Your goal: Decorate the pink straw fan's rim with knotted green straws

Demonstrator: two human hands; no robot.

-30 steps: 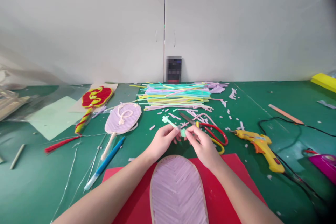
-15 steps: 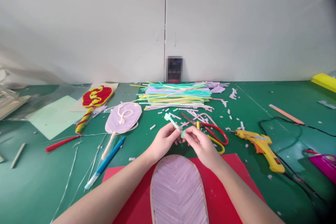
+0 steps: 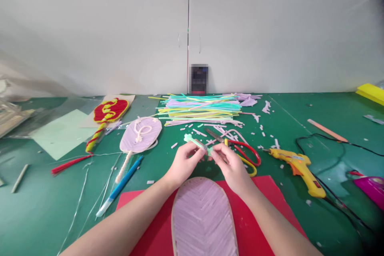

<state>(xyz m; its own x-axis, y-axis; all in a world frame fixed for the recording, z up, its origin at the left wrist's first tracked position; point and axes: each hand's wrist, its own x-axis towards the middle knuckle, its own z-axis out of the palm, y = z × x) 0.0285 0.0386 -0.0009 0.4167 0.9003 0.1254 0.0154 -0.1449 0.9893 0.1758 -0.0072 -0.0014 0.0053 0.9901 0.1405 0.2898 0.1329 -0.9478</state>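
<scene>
My left hand (image 3: 186,163) and my right hand (image 3: 230,165) meet above the top of a lilac oval fan panel (image 3: 205,216). Between them is a mint-green chenille stem (image 3: 195,141), its far left end curled into a small lobed shape. The left fingers pinch it near the middle, and the right fingertips grip its other end, which is also bunched up. The fan panel has a pale rim and lies on a red sheet (image 3: 255,224), with neither hand on it. Just beyond my right hand are scissors (image 3: 250,152) with red and yellow handles.
A pile of pastel chenille stems (image 3: 204,108) lies at the back amid lilac scraps. On the left are a small lilac fan (image 3: 141,134), a red-and-yellow fan (image 3: 111,111) and a blue pen (image 3: 120,186). A yellow glue gun (image 3: 297,168) with a black cord lies right.
The mint-green stem has tilted, its curled end swinging left and slightly down. Both hands keep their grip and have barely moved.
</scene>
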